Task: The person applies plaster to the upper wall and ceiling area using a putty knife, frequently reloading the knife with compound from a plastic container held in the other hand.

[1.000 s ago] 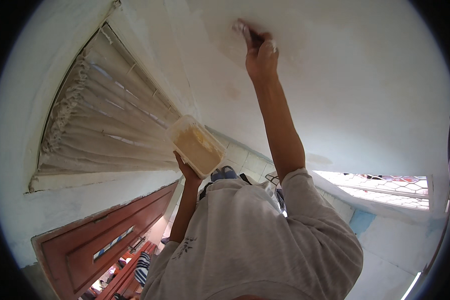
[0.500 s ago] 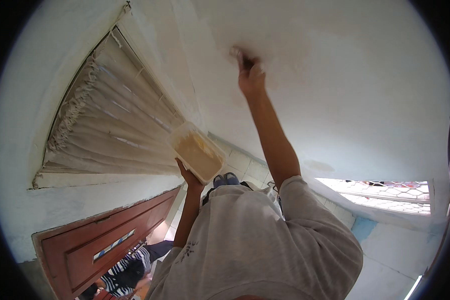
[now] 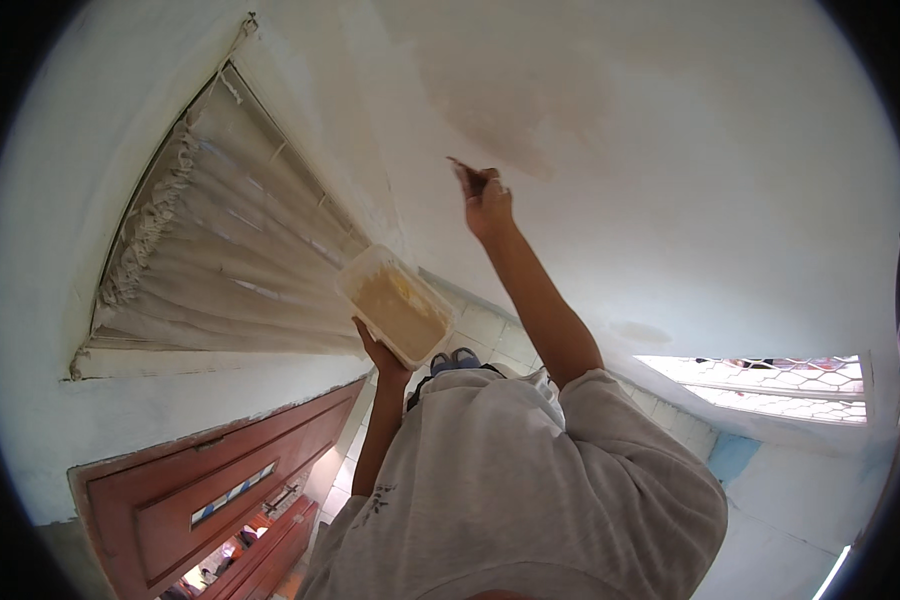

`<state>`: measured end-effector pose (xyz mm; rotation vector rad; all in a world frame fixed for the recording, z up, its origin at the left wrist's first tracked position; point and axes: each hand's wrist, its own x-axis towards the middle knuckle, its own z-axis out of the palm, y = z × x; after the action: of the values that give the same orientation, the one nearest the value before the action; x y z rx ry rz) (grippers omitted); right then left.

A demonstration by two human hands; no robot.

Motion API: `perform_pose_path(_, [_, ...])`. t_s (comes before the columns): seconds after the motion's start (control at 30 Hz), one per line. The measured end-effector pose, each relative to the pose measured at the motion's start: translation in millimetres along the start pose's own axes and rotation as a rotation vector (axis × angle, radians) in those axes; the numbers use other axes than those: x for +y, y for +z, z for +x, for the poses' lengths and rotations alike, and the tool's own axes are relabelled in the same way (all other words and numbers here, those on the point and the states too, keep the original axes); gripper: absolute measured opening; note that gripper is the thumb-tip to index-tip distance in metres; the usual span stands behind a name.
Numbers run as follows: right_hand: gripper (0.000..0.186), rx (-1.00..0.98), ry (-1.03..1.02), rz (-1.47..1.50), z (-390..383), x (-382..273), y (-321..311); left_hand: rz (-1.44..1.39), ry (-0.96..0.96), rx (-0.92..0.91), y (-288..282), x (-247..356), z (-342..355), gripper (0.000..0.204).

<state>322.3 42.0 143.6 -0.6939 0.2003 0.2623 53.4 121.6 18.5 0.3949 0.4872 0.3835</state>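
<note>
My right hand is raised in front of the pale wall, its fingers closed round a dark, thin-edged scraper. Just beyond the scraper, a greyish-beige smeared patch spreads over the wall. Lower and to the left, my left hand grips a translucent rectangular plastic tub by its near-left side. Beige paste lies inside the tub, with a yellowish streak along one side. Whether the scraper's edge touches the wall I cannot tell.
A curtained window fills the left wall. Below it stands a reddish-brown door. A meshed opening is low at the right. Light floor tiles and my sandalled feet show beneath.
My right hand has come down and nearer with the scraper, away from the smeared patch. The tub has stayed in place. A person in striped clothing by the door has left the view.
</note>
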Motion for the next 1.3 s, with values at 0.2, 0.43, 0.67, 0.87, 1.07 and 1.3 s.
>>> perform_pose_path(0.2, [0.030,-0.440,-0.188,0.160,-13.6,-151.9,48.4,-0.004,-0.054,-0.030,13.9,-8.9,3.9,0.076])
perform_pose_path(0.43, [0.021,-0.517,-0.341,0.055,-82.2,-148.5,37.7,-0.038,-0.142,-0.051,15.3,-24.4,14.5,0.072])
perform_pose_path(0.67, [0.056,-0.366,-0.310,-0.229,-32.3,-63.4,-55.9,0.014,-0.140,-0.073,17.5,-28.1,17.2,0.073])
perform_pose_path(0.87, [0.036,-0.443,-0.459,-0.027,-39.4,-154.9,10.0,0.017,-0.131,-0.088,24.9,-28.8,18.7,0.075])
perform_pose_path(1.07, [0.026,-0.358,-0.345,0.062,-71.5,-114.8,-8.0,-0.020,-0.141,-0.056,21.1,-26.2,18.3,0.072])
perform_pose_path(1.3, [0.041,-0.372,-0.213,-0.097,-15.1,-41.1,-38.6,-0.009,-0.109,-0.092,18.8,-20.5,12.7,0.075])
